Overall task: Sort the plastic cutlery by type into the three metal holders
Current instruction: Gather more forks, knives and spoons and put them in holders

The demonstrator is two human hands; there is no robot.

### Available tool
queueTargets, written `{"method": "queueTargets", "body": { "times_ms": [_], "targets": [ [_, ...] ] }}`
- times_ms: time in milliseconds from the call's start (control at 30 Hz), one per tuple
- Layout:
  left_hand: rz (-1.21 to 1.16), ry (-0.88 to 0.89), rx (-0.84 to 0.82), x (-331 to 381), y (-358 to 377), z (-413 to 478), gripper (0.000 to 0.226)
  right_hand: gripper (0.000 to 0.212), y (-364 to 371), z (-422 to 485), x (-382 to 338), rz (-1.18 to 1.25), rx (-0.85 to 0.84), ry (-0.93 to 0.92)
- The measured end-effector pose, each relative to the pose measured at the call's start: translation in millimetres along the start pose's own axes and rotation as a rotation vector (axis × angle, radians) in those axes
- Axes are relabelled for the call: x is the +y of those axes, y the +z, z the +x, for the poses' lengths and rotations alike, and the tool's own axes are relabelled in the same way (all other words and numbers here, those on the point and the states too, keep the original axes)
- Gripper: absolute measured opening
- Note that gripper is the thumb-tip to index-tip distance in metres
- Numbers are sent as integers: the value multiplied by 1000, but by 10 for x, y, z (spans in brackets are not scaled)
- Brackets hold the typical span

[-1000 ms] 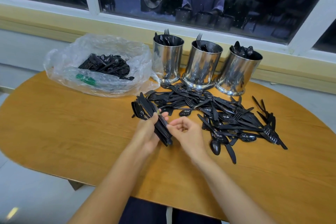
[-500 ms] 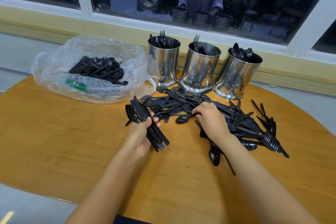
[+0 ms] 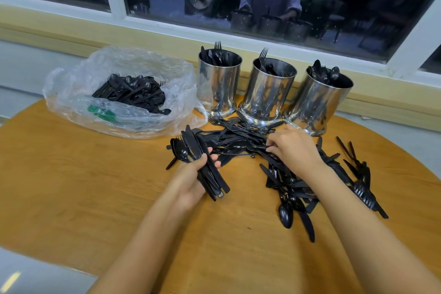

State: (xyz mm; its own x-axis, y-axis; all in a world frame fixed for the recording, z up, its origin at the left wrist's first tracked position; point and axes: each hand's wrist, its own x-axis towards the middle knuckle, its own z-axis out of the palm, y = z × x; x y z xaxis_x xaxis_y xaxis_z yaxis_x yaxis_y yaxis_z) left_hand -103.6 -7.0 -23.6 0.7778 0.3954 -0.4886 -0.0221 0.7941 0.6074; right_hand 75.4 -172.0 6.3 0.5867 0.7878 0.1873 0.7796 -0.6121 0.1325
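Observation:
My left hand (image 3: 191, 181) grips a bundle of black plastic cutlery (image 3: 202, 164), mostly knives with a spoon at its far end, just above the table. My right hand (image 3: 293, 148) reaches into the loose pile of black cutlery (image 3: 293, 184), its fingertips on pieces near the pile's middle. Three metal holders stand in a row at the back: the left holder (image 3: 219, 83) with knives and a fork, the middle holder (image 3: 269, 93) with forks, the right holder (image 3: 319, 102) with spoons.
A clear plastic bag (image 3: 119, 93) with more black cutlery lies at the back left of the wooden table (image 3: 71, 186). Behind the holders runs a window sill and a dark window. Stray forks (image 3: 362, 188) lie at the pile's right edge.
My right hand left the bundle and moved forward and right into the pile. My left hand kept its hold on the bundle. The camera shifted closer.

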Motion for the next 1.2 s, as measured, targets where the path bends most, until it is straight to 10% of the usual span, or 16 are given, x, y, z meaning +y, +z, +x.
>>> {"method": "queueTargets", "body": {
  "times_ms": [300,467,733,1200],
  "targets": [
    [11,3,-125,-111,134,25,17,16,-254,-400,-590,1196,-12,420],
    [60,41,-288,-178,152,26,25,15,-181,-477,-903,1467,25,437],
    [86,30,-238,-183,132,98,46,15,70,-458,-1108,1392,73,389],
    [-154,63,-167,143,65,647,17,33,479,-365,-746,653,26,309]
  ]
}}
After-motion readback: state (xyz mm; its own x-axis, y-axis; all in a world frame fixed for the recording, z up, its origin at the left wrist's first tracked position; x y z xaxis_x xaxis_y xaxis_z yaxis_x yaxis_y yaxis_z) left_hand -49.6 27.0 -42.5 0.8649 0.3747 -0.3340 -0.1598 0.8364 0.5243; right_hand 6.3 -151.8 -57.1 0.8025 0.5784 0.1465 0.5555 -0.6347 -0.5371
